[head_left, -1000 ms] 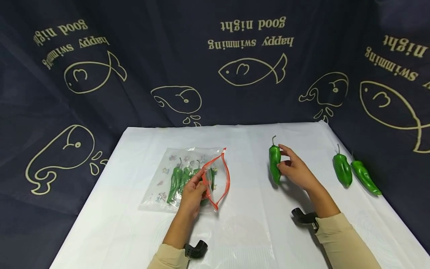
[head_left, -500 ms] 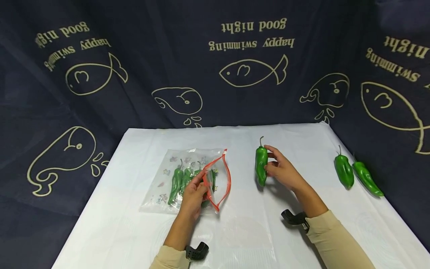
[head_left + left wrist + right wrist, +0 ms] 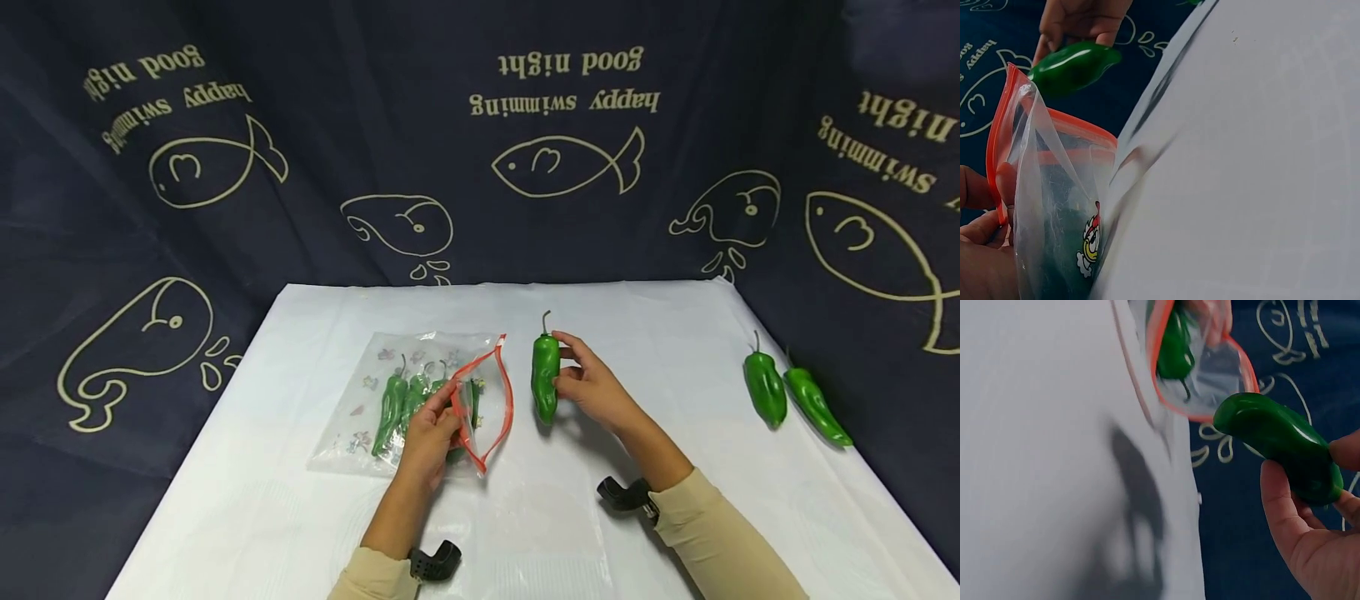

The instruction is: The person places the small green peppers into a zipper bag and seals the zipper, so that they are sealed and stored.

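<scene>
A clear zip bag (image 3: 348,417) with a red zip edge lies on the white table, its mouth spread toward the right. Several green peppers (image 3: 392,412) show through its plastic. My left hand (image 3: 429,442) pinches the near red edge of the mouth between thumb and fingers, as the left wrist view also shows. To the right of that mouth, my right hand (image 3: 592,387) holds another green pepper (image 3: 545,379) by its side, stem pointing up and away. In the right wrist view this pepper (image 3: 1279,437) is raised off the table, its tip close to the bag's opening (image 3: 1210,381).
Two more green peppers, one plump (image 3: 765,390) and one slimmer (image 3: 816,407), lie side by side near the table's right edge. A dark blue cloth (image 3: 420,108) with fish drawings hangs behind and beside the white table (image 3: 300,533).
My right hand has carried the pepper leftward across the table, closer to the bag's mouth. The left hand and the bag have stayed in place.
</scene>
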Action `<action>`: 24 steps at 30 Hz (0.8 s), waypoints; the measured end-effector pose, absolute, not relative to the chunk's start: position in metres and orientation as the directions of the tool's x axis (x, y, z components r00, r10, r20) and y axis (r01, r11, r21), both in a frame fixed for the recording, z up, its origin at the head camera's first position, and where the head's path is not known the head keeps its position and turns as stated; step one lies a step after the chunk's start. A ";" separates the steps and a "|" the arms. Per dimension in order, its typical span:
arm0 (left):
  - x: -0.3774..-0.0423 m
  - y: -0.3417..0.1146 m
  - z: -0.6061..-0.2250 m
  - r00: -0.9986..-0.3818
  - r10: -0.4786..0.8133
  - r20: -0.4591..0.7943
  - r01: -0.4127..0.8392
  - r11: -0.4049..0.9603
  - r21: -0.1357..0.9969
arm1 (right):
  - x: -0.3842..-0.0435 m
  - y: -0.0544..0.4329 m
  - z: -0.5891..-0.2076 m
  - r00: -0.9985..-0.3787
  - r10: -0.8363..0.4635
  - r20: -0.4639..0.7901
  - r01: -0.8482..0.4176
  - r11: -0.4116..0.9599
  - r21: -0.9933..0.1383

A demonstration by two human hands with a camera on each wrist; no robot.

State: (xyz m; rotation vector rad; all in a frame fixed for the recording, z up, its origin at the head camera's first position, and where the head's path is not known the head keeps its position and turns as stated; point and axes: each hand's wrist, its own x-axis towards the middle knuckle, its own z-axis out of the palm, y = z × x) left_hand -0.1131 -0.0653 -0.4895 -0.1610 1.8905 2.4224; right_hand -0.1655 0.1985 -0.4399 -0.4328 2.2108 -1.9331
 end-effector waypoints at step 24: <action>-0.112 -0.067 -0.490 -0.993 0.000 -0.114 -0.110 -0.274 0.955 | -0.152 0.131 -0.452 -0.932 -0.360 0.029 -0.044 0.035 -0.998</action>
